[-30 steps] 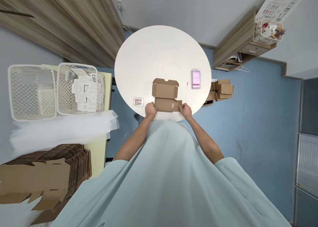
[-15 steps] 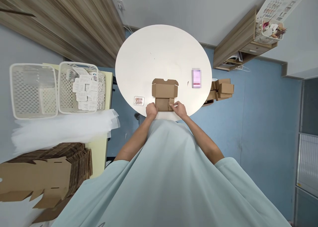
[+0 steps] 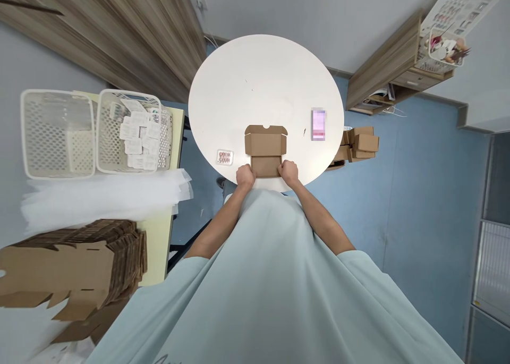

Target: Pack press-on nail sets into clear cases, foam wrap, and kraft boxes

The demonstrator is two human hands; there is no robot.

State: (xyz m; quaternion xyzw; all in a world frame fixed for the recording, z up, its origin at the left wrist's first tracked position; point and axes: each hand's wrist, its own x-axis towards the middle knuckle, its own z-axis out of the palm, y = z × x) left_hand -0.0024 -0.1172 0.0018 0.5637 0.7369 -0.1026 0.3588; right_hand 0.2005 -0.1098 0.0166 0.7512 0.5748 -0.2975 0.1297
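Observation:
A brown cardboard box (image 3: pixel 266 166) lies near the front edge of the white round table (image 3: pixel 263 72), its lid with side flaps folded back away from me. My left hand (image 3: pixel 245 176) is closed on the box's left side wall. On the opposite side, my right hand (image 3: pixel 288 171) grips the right wall, fingers curled over its edge. The inside of the box shows only bare cardboard. Left of the box sits a small clear pack (image 3: pixel 225 157) with rows of reddish pieces.
A phone-like pinkish, blurred-out rectangle (image 3: pixel 318 125) lies on the table's right. Folded boxes (image 3: pixel 364 142) are piled beyond the right edge. On the left side table stand white baskets (image 3: pixel 99 162), white sheets (image 3: pixel 103 196) and stacked flat cardboard (image 3: pixel 87 268).
The right side flap, which stood over the box's inside, is now folded against the wall. My right hand has closed around that wall; my left hand stays at the left wall.

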